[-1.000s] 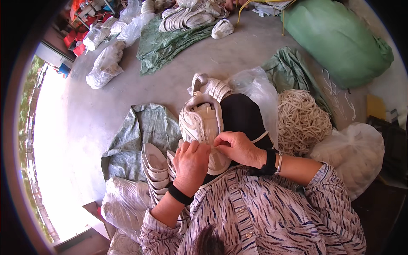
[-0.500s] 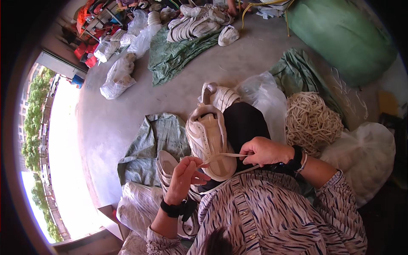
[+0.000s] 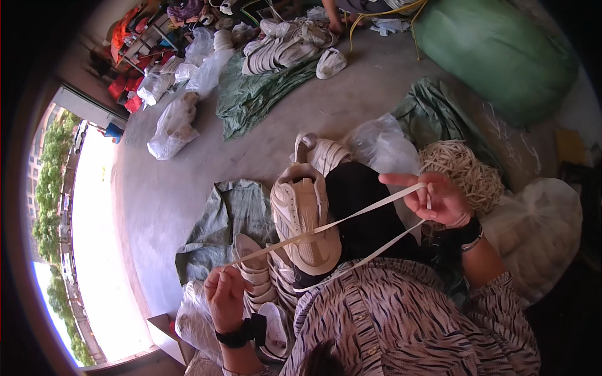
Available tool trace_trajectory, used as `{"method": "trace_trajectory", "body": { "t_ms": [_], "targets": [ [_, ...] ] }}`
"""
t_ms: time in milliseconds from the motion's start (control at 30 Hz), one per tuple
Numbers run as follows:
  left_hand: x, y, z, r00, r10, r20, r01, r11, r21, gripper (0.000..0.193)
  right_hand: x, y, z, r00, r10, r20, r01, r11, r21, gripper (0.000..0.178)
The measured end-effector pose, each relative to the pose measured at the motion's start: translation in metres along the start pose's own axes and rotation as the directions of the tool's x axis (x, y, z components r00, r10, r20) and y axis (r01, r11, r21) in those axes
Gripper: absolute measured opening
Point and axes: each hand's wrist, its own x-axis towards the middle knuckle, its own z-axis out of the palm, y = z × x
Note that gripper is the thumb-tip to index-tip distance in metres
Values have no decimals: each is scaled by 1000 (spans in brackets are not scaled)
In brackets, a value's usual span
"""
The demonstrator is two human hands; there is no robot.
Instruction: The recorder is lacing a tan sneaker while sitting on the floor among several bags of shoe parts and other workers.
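Observation:
A beige and white sneaker [image 3: 305, 213] rests in front of me, toe toward my body and its opening away. My left hand [image 3: 224, 294], left of the toe, is closed in a pinch on one end of a flat cream shoelace [image 3: 360, 212]. Right of the sneaker, my right hand [image 3: 444, 199] has the lace looped around its fingers, index finger stretched out to the left. The lace runs taut across the sneaker's front; whether it goes through eyelets I cannot tell. A second strand slants from the right hand down to my lap.
A heap of cream laces [image 3: 463, 175] and a filled translucent bag [image 3: 536, 235] lie at the right. Stacked shoe uppers [image 3: 256, 276] stand near my left hand. Farther off are a large green sack [image 3: 498, 59], a pile of shoes [image 3: 282, 53] and another person's hand [image 3: 337, 26].
My hands have spread apart, the left down and leftward, the right up and rightward. The lace between them is now drawn out much longer across the sneaker.

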Motion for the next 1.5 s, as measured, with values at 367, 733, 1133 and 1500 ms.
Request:
{"method": "trace_trajectory", "body": {
  "t_ms": [367, 733, 1133, 1500],
  "targets": [
    [-15, 34, -259, 420, 513, -749, -80, 842, 533, 44, -132, -161, -52, 704, -673, -225, 709, 682, 177, 37],
    [11, 12, -305, 441, 155, -884, -162, 983, 91, 37, -319, -295, -147, 294, -656, -695, 426, 741, -519, 39],
    [177, -94, -87, 925, 304, -227, -299, 952, 59, 42, -161, -215, -41, 713, -394, -581, -24, 814, -581, 42],
    [61, 32, 126, 924, -99, 369, 140, 986, -86, 40, 48, -42, 57, 901, 431, 39, -400, 864, -306, 41]
  ]
}}
